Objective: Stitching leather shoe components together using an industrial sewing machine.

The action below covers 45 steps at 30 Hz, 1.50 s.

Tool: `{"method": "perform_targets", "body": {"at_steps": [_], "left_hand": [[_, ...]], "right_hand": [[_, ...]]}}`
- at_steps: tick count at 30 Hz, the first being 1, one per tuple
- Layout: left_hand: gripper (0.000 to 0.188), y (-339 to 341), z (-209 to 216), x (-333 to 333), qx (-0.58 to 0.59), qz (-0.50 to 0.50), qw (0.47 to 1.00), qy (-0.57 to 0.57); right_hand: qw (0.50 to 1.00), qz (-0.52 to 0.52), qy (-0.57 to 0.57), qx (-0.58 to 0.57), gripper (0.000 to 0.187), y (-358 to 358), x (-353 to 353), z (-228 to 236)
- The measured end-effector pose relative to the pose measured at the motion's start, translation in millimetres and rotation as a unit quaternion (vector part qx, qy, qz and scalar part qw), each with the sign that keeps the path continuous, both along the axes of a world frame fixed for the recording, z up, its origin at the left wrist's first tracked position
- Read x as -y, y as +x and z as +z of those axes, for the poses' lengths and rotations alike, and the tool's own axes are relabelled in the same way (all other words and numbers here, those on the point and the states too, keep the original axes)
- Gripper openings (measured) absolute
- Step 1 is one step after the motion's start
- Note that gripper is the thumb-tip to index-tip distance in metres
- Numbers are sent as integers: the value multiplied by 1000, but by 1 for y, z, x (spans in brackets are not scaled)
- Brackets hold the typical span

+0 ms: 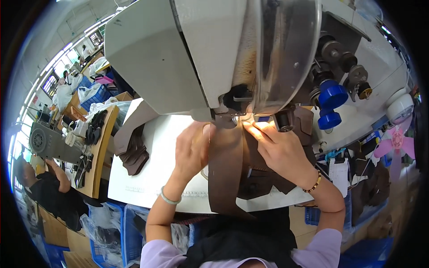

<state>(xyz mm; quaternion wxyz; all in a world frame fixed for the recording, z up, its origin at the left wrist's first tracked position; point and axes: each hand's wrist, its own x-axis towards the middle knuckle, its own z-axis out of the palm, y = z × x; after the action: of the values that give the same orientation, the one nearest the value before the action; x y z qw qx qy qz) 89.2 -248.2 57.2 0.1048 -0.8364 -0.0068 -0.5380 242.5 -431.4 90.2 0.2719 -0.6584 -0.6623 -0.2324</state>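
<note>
A long dark brown strip (225, 178), perhaps leather, runs under the needle area of a large grey-white sewing machine (152, 53) and hangs over the table's near edge. My left hand (192, 149), slightly blurred, is closed at the strip's left edge, thumb against it. To the right, my right hand (286, 154) has its thumb and fingers pressed together on the brown material, close beside the lit needle area. Its fingertips are partly washed out by the lamp. More dark brown pieces (254, 187) lie under my right hand and wrist.
A stack of brown pieces (134, 154) lies on the white tabletop (156, 187) at left. Blue knobs (333, 94) stick out at the machine's right. A pink fan (397, 140) stands far right. Blue crates (129, 232) flank me. Another person (49, 187) works at a machine on the left.
</note>
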Motion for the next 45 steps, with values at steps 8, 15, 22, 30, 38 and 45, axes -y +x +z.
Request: {"method": "perform_targets", "body": {"at_steps": [8,15,22,30,38,45], "left_hand": [[44,-2,17,-1,-133,-201,967,-78],[46,2,11,6,-72,-205,963,-160],[48,-2,16,4,-122,-220,964,-88],[43,-7,25,5,-196,-189,962,-3],[47,-9,29,-4,-223,-218,947,-72],[46,-4,23,-7,-183,-264,944,-68]], "right_hand": [[995,-39,18,90,33,-1,-4,-4],[989,-64,-7,132,36,-2,-3,-1],[988,-82,-36,126,36,-1,-1,2],[968,-208,44,-131,47,3,1,9],[923,-138,-96,-345,84,25,-12,18],[918,-144,-119,-349,86,33,-10,9]]}}
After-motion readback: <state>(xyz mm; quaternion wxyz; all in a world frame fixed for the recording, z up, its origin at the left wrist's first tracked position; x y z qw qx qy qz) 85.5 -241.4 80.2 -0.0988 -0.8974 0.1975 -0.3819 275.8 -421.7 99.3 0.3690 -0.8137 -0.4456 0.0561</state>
